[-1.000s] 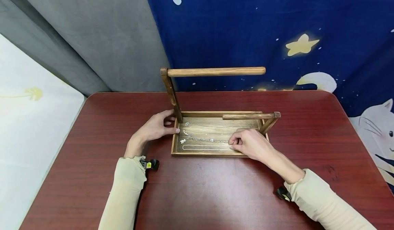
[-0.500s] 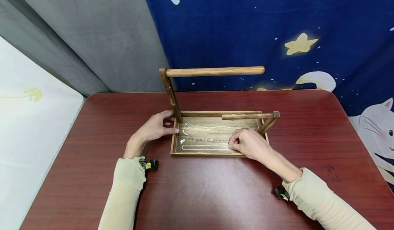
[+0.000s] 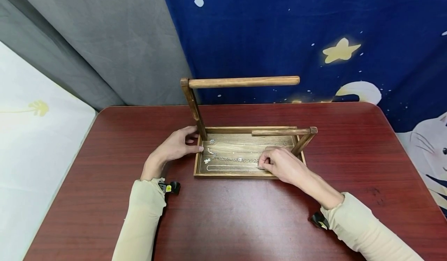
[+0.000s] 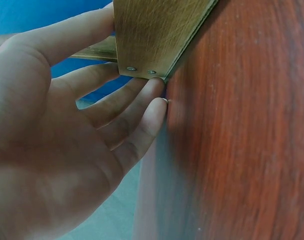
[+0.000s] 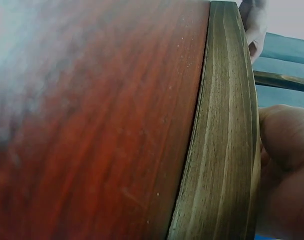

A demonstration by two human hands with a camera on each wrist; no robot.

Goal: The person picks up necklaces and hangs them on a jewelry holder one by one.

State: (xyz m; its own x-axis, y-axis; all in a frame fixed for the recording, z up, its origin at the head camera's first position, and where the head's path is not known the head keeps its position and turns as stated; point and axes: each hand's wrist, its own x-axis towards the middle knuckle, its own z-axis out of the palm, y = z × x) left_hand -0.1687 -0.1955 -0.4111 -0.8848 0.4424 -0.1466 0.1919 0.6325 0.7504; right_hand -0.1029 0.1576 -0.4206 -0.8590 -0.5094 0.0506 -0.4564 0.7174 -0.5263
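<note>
A wooden jewelry tray (image 3: 237, 176) with raised bars lies on the table, with several silver necklaces stretched across its floor. My left hand (image 3: 174, 145) grips the tray's left end, thumb over the rim. Its fingers (image 4: 127, 117) reach the outer corner in the left wrist view. Inside the tray, my right hand (image 3: 284, 164) pinches the right end of the front necklace (image 3: 230, 165), a thin chain; the fingertips' contact is mostly hidden. Just behind it runs a thicker chain necklace (image 3: 237, 159). In the right wrist view the tray's front wall hides part of the right hand (image 5: 286, 165).
A tall wooden bar (image 3: 244, 82) rises on a left post (image 3: 195, 111). A lower bar (image 3: 279, 132) stands on a post at the right, close to my right hand. The red-brown table (image 3: 223, 222) ends near a blue curtain (image 3: 251, 28).
My right hand has shifted very slightly left at the end of the front necklace, fingers still pinched. The left hand stays on the tray's left end.
</note>
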